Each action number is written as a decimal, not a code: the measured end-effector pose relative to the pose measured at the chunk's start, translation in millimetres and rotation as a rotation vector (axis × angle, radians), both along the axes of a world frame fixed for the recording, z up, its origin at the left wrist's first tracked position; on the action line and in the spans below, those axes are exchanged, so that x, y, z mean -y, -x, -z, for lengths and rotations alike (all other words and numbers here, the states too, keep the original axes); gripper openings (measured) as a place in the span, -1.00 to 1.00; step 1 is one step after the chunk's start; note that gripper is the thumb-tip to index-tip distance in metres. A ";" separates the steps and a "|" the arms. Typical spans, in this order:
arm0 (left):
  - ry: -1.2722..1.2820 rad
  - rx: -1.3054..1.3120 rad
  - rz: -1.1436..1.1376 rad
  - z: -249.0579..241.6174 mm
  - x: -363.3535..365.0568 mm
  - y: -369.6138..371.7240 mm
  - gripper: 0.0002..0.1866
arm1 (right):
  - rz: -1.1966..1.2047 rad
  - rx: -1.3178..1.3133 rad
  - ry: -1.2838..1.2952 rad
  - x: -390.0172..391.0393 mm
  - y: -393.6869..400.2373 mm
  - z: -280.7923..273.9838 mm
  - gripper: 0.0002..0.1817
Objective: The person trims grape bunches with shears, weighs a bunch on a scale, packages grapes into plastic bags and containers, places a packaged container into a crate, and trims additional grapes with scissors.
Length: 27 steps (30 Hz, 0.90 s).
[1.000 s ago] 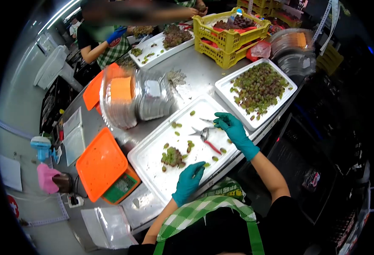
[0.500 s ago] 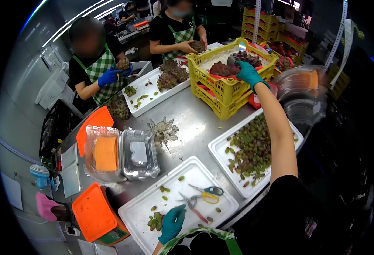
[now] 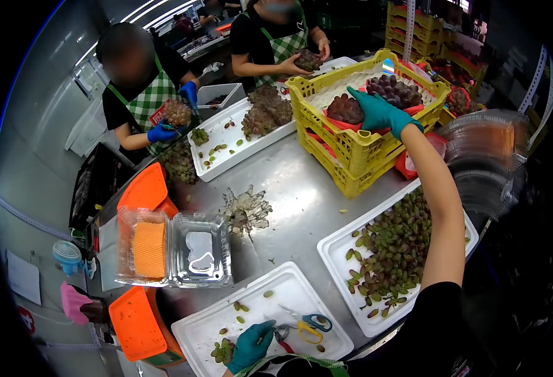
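Teal-gloved right hand (image 3: 384,114), half open, is against dark grapes (image 3: 345,109) in the far yellow crate (image 3: 319,125); I cannot tell if it grips. Left hand (image 3: 251,347) curls over the near tray (image 3: 191,325) beside green grapes (image 3: 223,351), hold unclear.

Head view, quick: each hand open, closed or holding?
Left hand: partly curled over the white tray; cannot tell whether it holds anything.
Right hand: at the dark red grape bunch; grip cannot be told.

No text, number or sign can be clearly read.
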<state>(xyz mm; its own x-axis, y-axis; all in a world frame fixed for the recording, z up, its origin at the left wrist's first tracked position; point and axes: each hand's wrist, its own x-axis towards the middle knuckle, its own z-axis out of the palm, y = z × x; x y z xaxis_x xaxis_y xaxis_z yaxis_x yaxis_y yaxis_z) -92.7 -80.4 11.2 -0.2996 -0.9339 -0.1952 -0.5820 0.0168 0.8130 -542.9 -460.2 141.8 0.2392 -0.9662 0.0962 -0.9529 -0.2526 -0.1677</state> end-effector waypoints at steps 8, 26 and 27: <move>-0.060 0.029 0.078 6.3 -0.3 -8.0 -0.66 | 0.145 0.357 -0.036 9.2 9.5 -4.4 0.19; -0.058 0.032 0.153 0.4 2.7 -17.0 -0.56 | 0.326 0.294 0.025 36.0 -45.1 5.5 0.12; -0.077 0.045 0.149 1.7 1.7 -19.0 -0.57 | 0.337 0.309 0.015 37.3 -44.9 4.8 0.09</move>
<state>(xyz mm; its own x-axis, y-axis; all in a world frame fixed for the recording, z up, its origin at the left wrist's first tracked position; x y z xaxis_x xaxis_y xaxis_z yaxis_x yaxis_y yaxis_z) -73.7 -82.1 9.6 -0.4227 -0.8616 -0.2812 -0.6135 0.0437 0.7885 -498.0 -497.5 137.0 -0.1308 -0.9831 0.1278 -0.8880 0.0588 -0.4561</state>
